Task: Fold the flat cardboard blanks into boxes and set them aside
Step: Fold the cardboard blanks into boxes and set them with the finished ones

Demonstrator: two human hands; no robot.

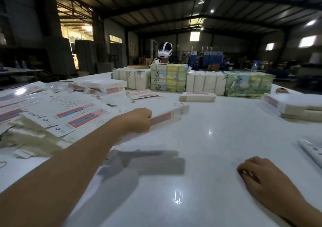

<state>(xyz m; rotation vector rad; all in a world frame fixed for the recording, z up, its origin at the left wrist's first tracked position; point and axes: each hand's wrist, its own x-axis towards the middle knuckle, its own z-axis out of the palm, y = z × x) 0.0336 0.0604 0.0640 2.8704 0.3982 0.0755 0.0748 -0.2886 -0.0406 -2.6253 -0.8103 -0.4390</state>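
Above a glossy white tabletop (217, 139), the left hand (137, 120) reaches forward, fingers pinching one end of a folded carton (167, 117) with a red and blue stripe, lifted clear of the surface. Flat printed blanks (69, 113) lie spread to its left. Nearer, the right hand (261, 176) rests loosely curled on the tabletop, holding nothing.

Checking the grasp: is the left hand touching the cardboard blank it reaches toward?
Touching. The head view shows the left hand with its fingers curled round the near end of the cardboard blank, held above the white table.
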